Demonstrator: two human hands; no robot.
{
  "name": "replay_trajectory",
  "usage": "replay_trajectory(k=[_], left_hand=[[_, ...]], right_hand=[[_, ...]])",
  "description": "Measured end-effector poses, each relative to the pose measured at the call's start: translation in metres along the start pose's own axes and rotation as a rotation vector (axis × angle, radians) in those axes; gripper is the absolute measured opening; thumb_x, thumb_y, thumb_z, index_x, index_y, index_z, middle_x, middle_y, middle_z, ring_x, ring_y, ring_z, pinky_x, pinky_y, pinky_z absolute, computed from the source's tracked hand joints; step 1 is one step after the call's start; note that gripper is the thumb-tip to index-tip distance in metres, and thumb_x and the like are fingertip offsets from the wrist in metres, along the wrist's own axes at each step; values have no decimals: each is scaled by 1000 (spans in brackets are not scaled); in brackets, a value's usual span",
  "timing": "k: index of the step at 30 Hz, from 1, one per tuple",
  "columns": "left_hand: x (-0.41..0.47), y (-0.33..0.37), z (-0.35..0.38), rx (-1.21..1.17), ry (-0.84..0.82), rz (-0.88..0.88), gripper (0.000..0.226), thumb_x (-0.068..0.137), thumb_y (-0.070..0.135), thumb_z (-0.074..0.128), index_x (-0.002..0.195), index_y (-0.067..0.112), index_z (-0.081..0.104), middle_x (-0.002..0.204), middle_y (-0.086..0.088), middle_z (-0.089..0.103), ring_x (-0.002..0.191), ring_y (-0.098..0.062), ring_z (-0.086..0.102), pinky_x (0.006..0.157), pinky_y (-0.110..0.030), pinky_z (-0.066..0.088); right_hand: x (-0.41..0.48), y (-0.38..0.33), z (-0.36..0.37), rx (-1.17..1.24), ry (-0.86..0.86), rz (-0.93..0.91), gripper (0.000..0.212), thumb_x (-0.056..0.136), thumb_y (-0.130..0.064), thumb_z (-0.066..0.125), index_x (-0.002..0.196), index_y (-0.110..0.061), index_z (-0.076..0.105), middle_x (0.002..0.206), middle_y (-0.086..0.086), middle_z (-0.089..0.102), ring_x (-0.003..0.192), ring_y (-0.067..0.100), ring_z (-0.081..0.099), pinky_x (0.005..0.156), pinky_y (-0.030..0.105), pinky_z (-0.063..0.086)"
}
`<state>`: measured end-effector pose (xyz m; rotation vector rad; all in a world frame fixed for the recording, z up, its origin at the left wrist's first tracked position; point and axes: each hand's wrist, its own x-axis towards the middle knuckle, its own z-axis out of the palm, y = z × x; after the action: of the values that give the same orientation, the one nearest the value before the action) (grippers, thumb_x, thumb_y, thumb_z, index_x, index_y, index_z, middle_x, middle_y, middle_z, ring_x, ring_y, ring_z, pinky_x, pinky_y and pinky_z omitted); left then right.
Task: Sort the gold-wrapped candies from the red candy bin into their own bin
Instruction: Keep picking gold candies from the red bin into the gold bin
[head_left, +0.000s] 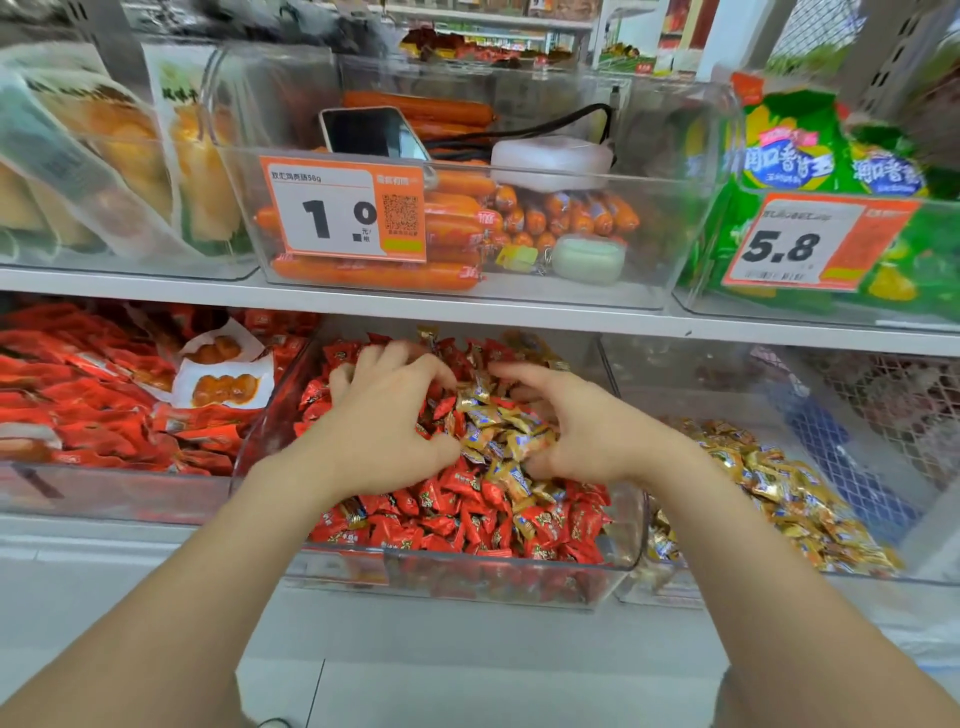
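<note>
Head view: both hands are in the middle of the red candy bin (493, 582). Left hand (384, 415) and right hand (576, 431) face each other, fingers half-curled, cupping a clump of gold candies (498, 431) from both sides. My guess is a bulk scoop, faster than picking singles. The clump sits on the red candies (452, 519), not lifted yet. The gold bin (701, 400) sits just right of the red bin, partly filled.

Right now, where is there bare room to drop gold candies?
Bare: the back of the gold candy bin, behind its gold pile. Crowded: the red candy bin, heaped full, left hand and right hand round a gold cluster.
</note>
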<state>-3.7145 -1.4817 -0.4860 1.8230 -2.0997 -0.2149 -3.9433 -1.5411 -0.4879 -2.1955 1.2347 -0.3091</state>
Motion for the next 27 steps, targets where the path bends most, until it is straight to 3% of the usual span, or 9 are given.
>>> replay_trajectory(k=[3,7,10,14,17,19,23,25,27], left_hand=[[5,5,11,-181,137,242,48,79,26,67,127,28,63,129,11,58,127,-11,50,112,-40,41],[15,9,27,-112,-119,247,96,82,34,79,162,23,27,159,3,45,146,-14,42,119,-36,39],[22,4,34,-20,-104,249,90,84,43,84,155,25,32,139,4,60,126,-17,55,103,-37,49],[21,5,32,22,-16,269,47,89,46,79,128,30,57,96,10,65,94,-21,63,79,-43,53],[19,4,26,-5,42,241,38,94,44,74,131,38,65,79,14,65,81,-17,64,74,-35,50],[15,4,22,-54,66,224,35,97,39,73,132,35,69,75,16,65,78,-14,64,77,-34,51],[10,3,18,-158,113,181,25,105,23,61,128,27,71,103,6,73,91,-10,69,87,-38,57],[10,3,18,-133,94,169,24,108,19,55,128,24,67,107,8,63,90,-5,65,86,-31,55],[9,2,18,-105,51,183,23,108,16,53,127,22,65,109,9,56,93,-5,63,88,-30,54]], right_hand=[[-5,1,3,-210,-17,4,99,65,-23,76,153,-49,39,146,-7,57,133,18,54,105,38,53],[-5,1,10,-300,-8,0,91,69,-40,88,149,-44,44,142,-6,60,135,22,49,108,45,48],[0,8,14,-301,33,-48,74,80,-44,87,143,-48,48,136,-5,65,134,24,47,108,51,47],[4,11,13,-287,143,-119,49,91,-36,79,137,-40,62,134,-11,68,132,19,54,109,46,48],[-1,10,6,-192,248,-143,29,96,-27,74,123,-38,71,119,-16,72,91,-11,56,93,31,51],[-5,9,4,-136,284,-127,28,98,-23,72,122,-37,72,110,-19,71,75,-15,50,82,24,47],[-10,5,1,69,317,-64,37,104,-8,51,121,-34,71,91,-10,70,59,3,60,56,20,50],[-12,0,-3,162,315,-9,44,102,-3,41,107,-29,76,73,-3,65,46,9,47,46,23,41],[-16,-3,-3,132,332,21,40,100,-10,41,92,-28,76,51,-7,52,42,11,39,46,26,40]])
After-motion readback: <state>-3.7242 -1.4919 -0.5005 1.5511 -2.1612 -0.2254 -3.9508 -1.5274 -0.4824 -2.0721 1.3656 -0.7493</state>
